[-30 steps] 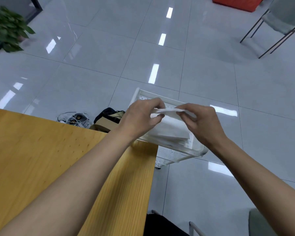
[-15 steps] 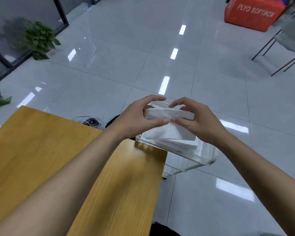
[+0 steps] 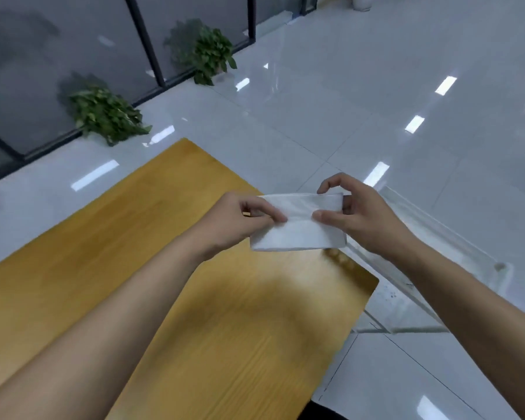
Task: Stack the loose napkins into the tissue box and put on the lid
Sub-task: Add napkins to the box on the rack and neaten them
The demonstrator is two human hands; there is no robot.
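I am pinching the folded napkins (image 3: 299, 234) at both ends. My left hand (image 3: 240, 219) is closing thumb against fingers on the left end. My right hand (image 3: 358, 213) is pressing its thumb to the front of the right end with fingers behind, while the forefinger is arching above without touching. The bundle is hanging in the air between my hands, over the far corner of the wooden table (image 3: 194, 313) and just left of the clear tissue box (image 3: 437, 237).

Half a second ago I was holding it directly above the box, with more white sheets lying underneath. Now it is sitting off to the table side and the box is showing mostly see-through. I am judging this as squaring up the bundle outside the box, so the stacking is not finished and the lid step is waiting.

Counting: two hands, one bundle whose sheets I cannot number, one box, one table, and two leafy plants (image 3: 212, 56) (image 3: 106, 113) by the glass wall. No lid is showing.
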